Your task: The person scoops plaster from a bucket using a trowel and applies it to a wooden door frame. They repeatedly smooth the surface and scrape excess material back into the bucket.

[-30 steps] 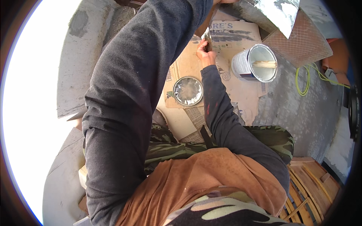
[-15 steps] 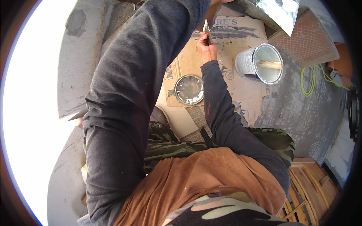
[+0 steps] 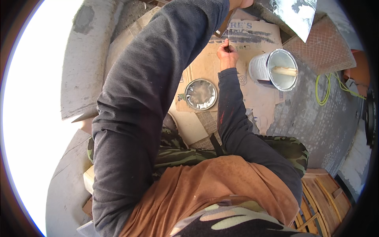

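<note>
My left hand [image 3: 241, 4] is raised to the top edge beside a brown piece [image 3: 223, 26], its fingers mostly cut off. My right hand [image 3: 227, 55] is closed round a thin flat scraper-like blade [image 3: 229, 33], held edge-on over printed cardboard [image 3: 258, 100]. To its right sits an open metal can [image 3: 260, 67] of pale grey content, with a wooden stick [image 3: 286, 71] across its inside. A round metal lid [image 3: 200, 94] lies on the cardboard left of my right forearm.
A shiny sheet [image 3: 294, 15] and a mesh-patterned tile [image 3: 319, 47] are at the upper right, near a coiled yellow-green cord [image 3: 323, 91] and orange objects [image 3: 357, 63]. Wooden slatted pieces [image 3: 327, 189] lie lower right; a concrete ledge [image 3: 83, 59] runs along the left.
My right hand has moved slightly right, and the blade in it has turned edge-on. My left arm has also shifted a little rightward. The can and lid appear slightly further right in the picture.
</note>
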Tool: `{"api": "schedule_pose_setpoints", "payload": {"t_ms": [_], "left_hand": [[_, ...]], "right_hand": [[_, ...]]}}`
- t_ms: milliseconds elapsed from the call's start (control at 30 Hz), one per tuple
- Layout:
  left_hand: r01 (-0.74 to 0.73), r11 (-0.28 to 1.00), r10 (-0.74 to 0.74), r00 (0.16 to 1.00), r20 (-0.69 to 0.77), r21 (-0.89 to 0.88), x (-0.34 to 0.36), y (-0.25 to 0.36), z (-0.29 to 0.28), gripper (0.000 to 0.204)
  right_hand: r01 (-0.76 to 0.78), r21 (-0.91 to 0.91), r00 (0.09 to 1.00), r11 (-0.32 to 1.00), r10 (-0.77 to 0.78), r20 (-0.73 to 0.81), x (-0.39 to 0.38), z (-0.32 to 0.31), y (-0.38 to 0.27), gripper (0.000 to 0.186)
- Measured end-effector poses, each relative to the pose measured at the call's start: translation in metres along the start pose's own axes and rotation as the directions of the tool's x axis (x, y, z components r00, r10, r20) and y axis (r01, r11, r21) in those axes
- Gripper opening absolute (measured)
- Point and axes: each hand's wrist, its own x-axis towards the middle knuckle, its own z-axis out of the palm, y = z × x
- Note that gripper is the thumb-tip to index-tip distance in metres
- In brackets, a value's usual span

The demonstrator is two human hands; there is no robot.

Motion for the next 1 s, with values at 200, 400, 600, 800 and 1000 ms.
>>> {"api": "schedule_pose_setpoints", "payload": {"t_ms": [200, 400, 600, 800, 1000], "left_hand": [[0.182, 0.983, -0.182, 0.983, -0.003, 0.006, -0.029, 0.021, -0.001, 0.031], [0.114, 0.888, -0.072, 0.991, -0.11, 0.446, -0.044, 0.046, 0.01, 0.028], [0.129, 0.797, -0.001, 0.977, -0.212, 0.59, -0.034, 0.053, 0.05, 0.029], [0.144, 0.651, 0.135, 0.944, -0.301, 0.745, -0.031, 0.04, 0.053, 0.027], [0.121, 0.685, 0.22, 0.906, -0.363, 0.718, -0.046, 0.055, 0.059, 0.025]], "right_hand": [[0.424, -0.286, 0.875, 0.859, -0.307, 0.374, -0.104, 0.049, -0.019, 0.019], [0.999, 0.039, -0.036, 0.01, -0.209, 0.977, -0.284, 0.156, -0.024, 0.029], [0.632, 0.459, -0.222, -0.625, 0.421, 0.879, -0.346, 0.2, -0.043, 0.039], [0.674, 0.469, -0.318, -0.57, 0.349, 0.882, -0.352, 0.202, -0.041, 0.038], [0.719, 0.494, -0.329, -0.489, 0.386, 0.862, -0.384, 0.203, -0.012, 0.041]]}}
